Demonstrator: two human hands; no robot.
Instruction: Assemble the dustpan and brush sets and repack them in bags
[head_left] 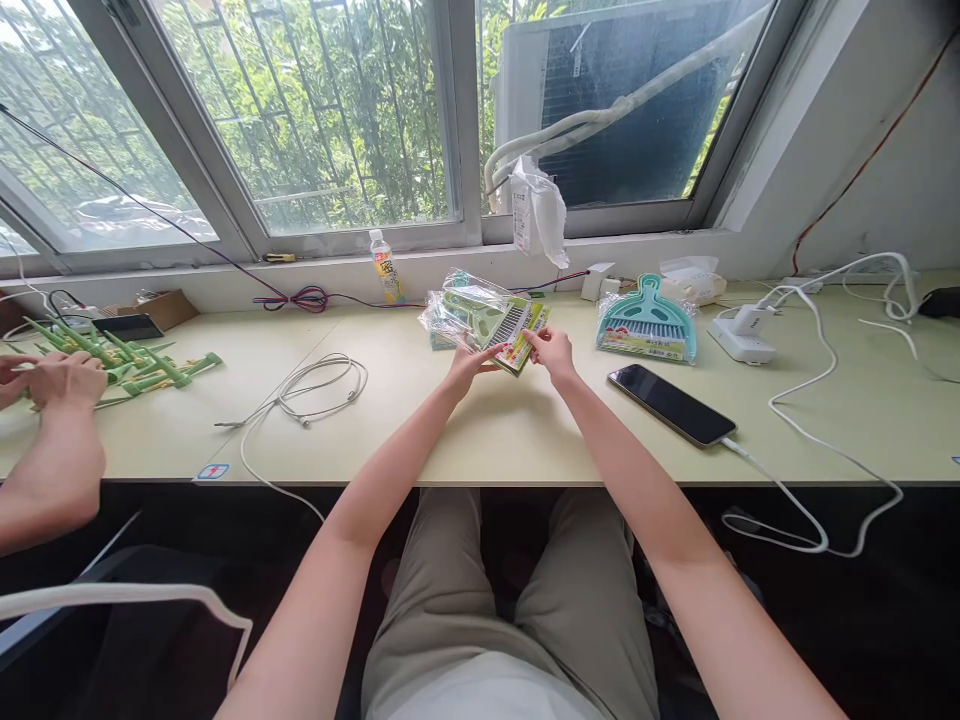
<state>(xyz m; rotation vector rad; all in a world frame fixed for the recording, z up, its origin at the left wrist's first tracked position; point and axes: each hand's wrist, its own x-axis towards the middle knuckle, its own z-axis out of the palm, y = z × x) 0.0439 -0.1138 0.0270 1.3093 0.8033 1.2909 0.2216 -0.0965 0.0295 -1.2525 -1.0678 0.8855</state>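
Both hands on a packaged brush set at mid-desk.
The left hand (466,362) and right hand (551,350) pinch the near edge of the pack (491,318); it lies just beyond them, tilted far-left to near-right, both hands equally close.

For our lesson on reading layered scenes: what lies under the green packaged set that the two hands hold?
Under the green packaged set lie more clear-wrapped packs on the desk. How many is hidden, and their contents are mostly covered.
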